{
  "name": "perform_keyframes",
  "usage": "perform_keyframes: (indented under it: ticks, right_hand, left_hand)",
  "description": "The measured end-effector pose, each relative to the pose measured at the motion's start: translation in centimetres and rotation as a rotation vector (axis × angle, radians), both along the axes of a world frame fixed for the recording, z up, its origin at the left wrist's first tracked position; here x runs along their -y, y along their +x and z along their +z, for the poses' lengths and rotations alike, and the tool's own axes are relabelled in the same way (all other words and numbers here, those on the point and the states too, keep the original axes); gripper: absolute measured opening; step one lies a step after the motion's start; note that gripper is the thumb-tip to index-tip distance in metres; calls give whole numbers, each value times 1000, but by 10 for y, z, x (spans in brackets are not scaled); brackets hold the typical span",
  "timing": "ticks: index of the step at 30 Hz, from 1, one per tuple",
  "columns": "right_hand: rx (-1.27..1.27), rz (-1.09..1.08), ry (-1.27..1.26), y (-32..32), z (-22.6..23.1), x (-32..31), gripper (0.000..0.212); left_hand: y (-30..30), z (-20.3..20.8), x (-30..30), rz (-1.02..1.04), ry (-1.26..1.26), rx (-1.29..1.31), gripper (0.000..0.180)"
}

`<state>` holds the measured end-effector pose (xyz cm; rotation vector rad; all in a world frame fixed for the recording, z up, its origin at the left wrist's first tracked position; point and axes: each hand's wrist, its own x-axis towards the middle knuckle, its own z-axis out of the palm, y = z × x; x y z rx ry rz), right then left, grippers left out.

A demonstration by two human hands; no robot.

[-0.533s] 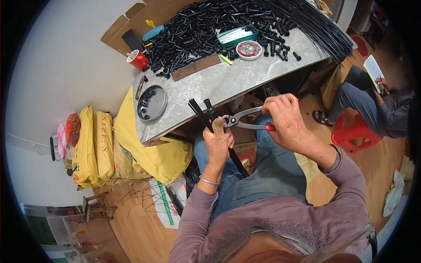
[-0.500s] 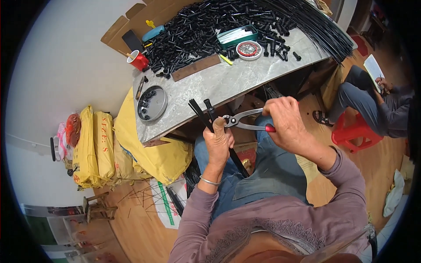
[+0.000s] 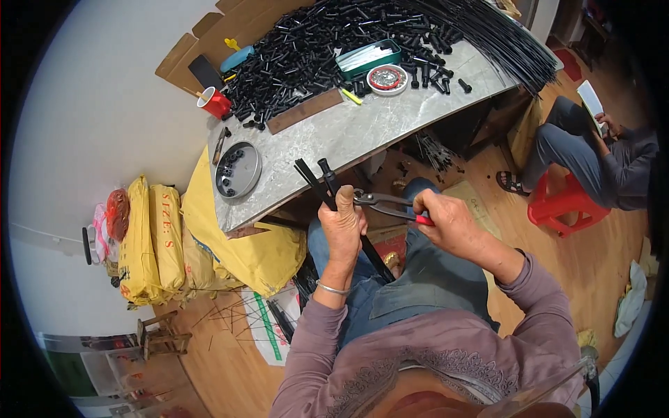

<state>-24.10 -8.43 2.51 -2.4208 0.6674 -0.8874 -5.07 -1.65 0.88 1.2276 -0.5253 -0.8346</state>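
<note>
My left hand is closed around several thin black rods and a thicker black tubular piece with a flared end. The rods run on below my fist toward my lap. My right hand grips the red handles of metal pincers, handles squeezed close together. The pincers' jaws sit right beside my left thumb, at the black tubular piece; what lies between them is partly hidden by the thumb. Both hands are above my lap, in front of the table edge.
On the grey table lie a heap of black tubular parts, long black rods, a green box, a round tin and a red cup. Yellow sacks stand left. A seated person holds a notebook at right.
My right hand has come down slightly, and the pincers' handles have closed together from a wide spread. My left hand keeps its hold on the rods. The view has shifted a little.
</note>
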Motion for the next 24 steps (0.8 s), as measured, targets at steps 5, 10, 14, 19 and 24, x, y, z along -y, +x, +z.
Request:
perform_keyframes:
  ticks: [5,10,14,19,24]
  right_hand:
    - [-121,305,1393,-6,14,11,20]
    - [-241,620,1647,-15,12,27,23]
    - [-626,522,945,-13,22,33,35]
    - [-80,423,824,-23,10,25,25]
    - [-243,691,1588,-30,0,16,25]
  left_hand:
    - [-6,6,0,-41,-18,19,49]
    - [-3,10,-4,-152,-39,2,41]
    - [-1,19,0,-187,-43,51,35]
    - [4,12,-5,-196,-108,64,59]
    - [-3,15,-7,-193,-128,-7,61]
